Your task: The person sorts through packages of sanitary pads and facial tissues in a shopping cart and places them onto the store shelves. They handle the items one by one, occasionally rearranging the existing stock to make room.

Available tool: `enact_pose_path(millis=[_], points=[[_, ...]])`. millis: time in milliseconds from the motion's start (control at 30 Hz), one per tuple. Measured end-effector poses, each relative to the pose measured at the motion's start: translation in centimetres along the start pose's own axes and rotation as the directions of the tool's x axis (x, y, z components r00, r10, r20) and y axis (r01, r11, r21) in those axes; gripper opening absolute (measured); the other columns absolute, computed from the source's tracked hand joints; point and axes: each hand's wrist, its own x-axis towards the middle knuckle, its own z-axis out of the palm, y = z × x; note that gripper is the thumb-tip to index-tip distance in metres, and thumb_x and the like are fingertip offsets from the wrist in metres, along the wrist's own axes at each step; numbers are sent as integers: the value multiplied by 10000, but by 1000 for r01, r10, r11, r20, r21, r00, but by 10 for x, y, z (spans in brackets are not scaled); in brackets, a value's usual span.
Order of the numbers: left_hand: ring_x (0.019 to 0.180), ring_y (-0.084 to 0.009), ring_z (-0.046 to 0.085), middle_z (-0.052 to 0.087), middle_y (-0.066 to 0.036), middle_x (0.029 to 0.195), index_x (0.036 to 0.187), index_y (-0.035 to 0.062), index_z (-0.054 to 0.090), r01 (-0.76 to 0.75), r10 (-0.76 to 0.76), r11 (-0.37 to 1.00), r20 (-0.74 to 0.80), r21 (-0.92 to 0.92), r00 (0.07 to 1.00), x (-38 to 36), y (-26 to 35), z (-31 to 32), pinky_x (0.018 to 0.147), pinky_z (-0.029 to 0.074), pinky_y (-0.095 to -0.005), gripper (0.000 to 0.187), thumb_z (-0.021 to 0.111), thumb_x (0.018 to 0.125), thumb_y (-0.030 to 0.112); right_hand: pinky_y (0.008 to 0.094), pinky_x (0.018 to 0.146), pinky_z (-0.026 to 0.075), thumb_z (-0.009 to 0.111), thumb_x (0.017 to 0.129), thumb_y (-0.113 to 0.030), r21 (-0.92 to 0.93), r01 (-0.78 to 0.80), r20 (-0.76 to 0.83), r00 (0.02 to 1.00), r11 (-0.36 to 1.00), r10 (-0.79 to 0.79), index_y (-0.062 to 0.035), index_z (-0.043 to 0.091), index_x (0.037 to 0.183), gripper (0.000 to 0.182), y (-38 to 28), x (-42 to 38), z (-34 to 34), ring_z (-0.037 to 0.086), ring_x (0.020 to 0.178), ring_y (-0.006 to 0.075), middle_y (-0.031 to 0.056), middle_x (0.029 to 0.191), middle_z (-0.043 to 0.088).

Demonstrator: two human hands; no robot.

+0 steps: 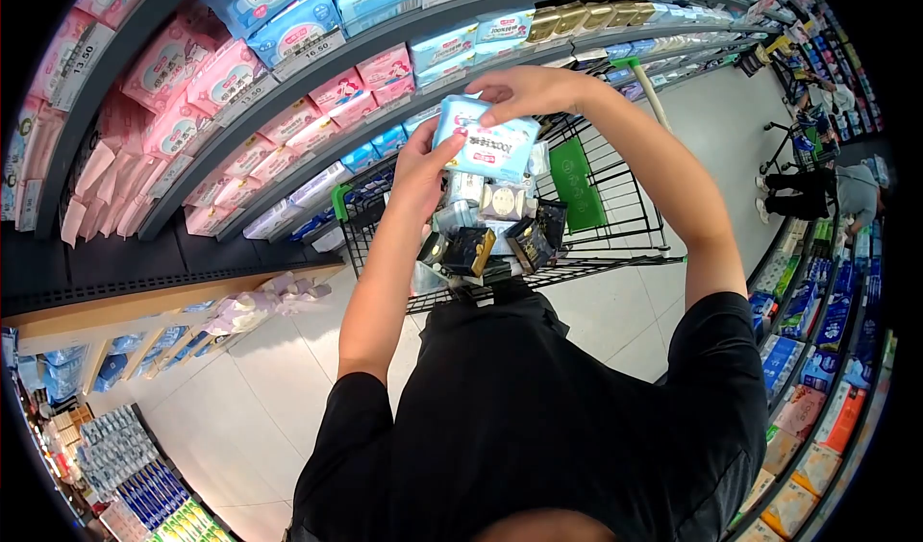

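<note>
Both of my hands grip a light blue pack of sanitary pads, upside down to my view, above a black wire shopping cart. On the pack's left edge my left hand is closed, thumb across the front. My right hand holds the top edge, its thumb on the front face and fingers partly hidden behind. Under the pack, the cart carries a pale patterned pack, dark boxes with gold markings and several other items, partly covered. A green panel is on the cart's right side.
Curved-looking shelves ahead and left hold pink packs and blue packs, with price tags along the edges. At right, a person stands by stocked shelves. Stacked goods stand behind me on the left.
</note>
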Motion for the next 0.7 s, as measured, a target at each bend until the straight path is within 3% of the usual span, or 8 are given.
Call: enact_pose_path(millis=[100,167,267,367,467,567,667,700], points=[[1099,-168,544,563,-91,1198,1283,7,491,-136,141,989,-93,58,986,14,1,2,928,441,-324,523,715,852,202,323,884,461,766,759,-416,204,39,-22,999,978,-35,13,427,1372,822,-4,-4,5,567,1071,249,186,1189,571],[1073,-155,546,556,-85,1205,1321,19,426,-192,174,967,-113,-170,978,24,4,-7,910,449,-330,554,678,882,246,346,863,474,761,776,-305,492,17,-158,985,870,70,-3,326,1426,838,-4,-7,9,552,1069,218,147,1154,553],[1085,-168,550,551,-89,1209,1331,24,397,-146,144,988,-58,-45,988,16,13,4,887,472,-338,624,716,849,259,450,946,472,739,804,-285,692,105,-251,963,714,102,-19,276,1437,827,1,-6,13,522,1171,266,162,1293,485],[1066,-178,566,550,-95,1214,1327,21,400,-40,48,992,-58,122,997,13,14,12,853,492,-336,664,748,816,264,448,936,488,740,808,-289,699,113,-271,955,706,116,-14,256,1441,843,-7,-13,16,515,1181,285,173,1303,468],[1044,-196,585,554,-113,1211,1325,9,427,-32,51,968,-68,248,996,14,27,15,859,494,-340,709,787,759,239,393,915,507,755,800,-296,457,48,-276,957,888,91,-57,279,1458,846,-2,-22,1,494,1196,280,196,1323,444],[1067,-207,575,565,-124,1189,1326,0,453,-203,167,872,121,446,979,19,41,17,890,475,-334,737,804,719,225,360,918,493,783,769,-291,158,91,-283,958,983,-43,-99,303,1466,868,-4,-31,-15,487,1195,260,199,1365,424],[1062,-202,571,571,-137,1169,1333,-11,456,-318,225,666,225,675,948,29,59,24,898,464,-325,775,821,687,213,332,938,472,815,720,-242,-77,77,-238,967,994,-93,-99,356,1436,862,-11,-35,-31,506,1172,206,142,1305,497],[1058,-199,571,568,-138,1174,1335,-11,453,-367,249,587,271,722,930,33,67,29,895,465,-324,783,824,682,213,328,939,472,817,717,-234,-46,110,-256,959,993,-118,-97,371,1423,846,-12,-35,-40,513,1160,198,133,1289,512]])
